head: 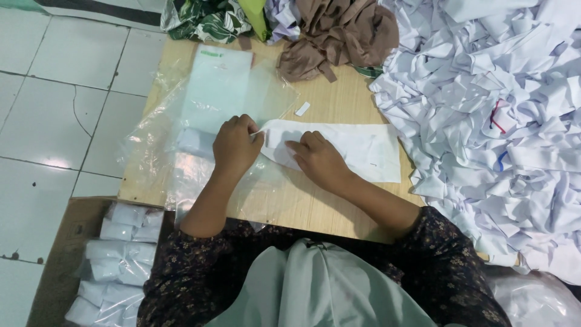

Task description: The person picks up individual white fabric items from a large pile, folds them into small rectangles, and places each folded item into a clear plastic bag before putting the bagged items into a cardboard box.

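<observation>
Heap of crumpled white cloth pieces (490,115) cut off at right edge, brown cardboard box of bagged white bundles (118,266) cropped at bottom, left hand's fingers (245,124) curled under, tips hidden
</observation>
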